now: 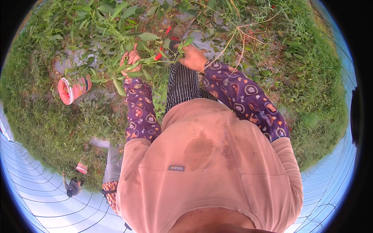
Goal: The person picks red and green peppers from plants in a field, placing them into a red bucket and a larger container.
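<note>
My left hand [133, 60] is in among the leafy stems of a chilli pepper plant [148, 36], its fingers partly curled and partly hidden by leaves. Whether it grips a stem does not show. To its right, a red chilli pepper [158, 54] hangs between my two hands, touching neither. Farther up is another red chilli [168, 30]. My right hand [193, 57] reaches in from the right, back of the hand upward, with green leaves at its fingertips. The fingertips are partly covered, so what they hold is unclear. Both forearms wear purple patterned sleeves.
A pink bucket [74, 89] holding some red chillies lies tilted among the plants at left. Dry, bare branches [239, 27] stick out over my right forearm. Another person [72, 188] is far off at lower left, near a second pink bucket [82, 168]. Someone's grey-clad leg [113, 160] shows closer by.
</note>
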Available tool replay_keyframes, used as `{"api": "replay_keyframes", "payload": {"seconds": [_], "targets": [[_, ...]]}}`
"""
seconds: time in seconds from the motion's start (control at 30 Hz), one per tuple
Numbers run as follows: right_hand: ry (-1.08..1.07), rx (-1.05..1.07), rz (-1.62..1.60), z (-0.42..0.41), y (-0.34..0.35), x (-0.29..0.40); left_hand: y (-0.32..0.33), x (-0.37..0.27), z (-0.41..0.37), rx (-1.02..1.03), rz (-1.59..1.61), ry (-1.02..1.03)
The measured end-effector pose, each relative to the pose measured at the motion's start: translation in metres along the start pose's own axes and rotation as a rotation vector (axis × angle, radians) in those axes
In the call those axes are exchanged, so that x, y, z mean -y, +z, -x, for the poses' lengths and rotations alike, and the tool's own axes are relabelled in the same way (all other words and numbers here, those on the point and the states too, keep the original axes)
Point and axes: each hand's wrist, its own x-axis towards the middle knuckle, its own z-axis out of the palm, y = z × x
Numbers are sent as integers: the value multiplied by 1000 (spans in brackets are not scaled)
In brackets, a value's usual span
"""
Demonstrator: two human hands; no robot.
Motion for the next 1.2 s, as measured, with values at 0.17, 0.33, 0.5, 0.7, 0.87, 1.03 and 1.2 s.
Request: {"api": "replay_keyframes", "payload": {"seconds": [0.17,0.33,0.5,0.7,0.87,1.03,1.2], "targets": [[32,404,-160,3,8,19,2,1,-7,8,-45,37],[105,173,-278,24,-2,54,7,25,0,-53,-547,269],[113,86,-112,41,-16,80,-4,17,-4,-156,-376,160],[22,202,-166,75,-4,127,-15,22,-4,-247,-306,11],[-59,365,-256,59,-19,123,-14,33,-9,-272,-329,64],[-274,263,-181,62,3,102,-31,25,-13,-70,-146,-88],[-38,117,211,80,-35,143,-24,38,-14,-58,-59,-134]]}}
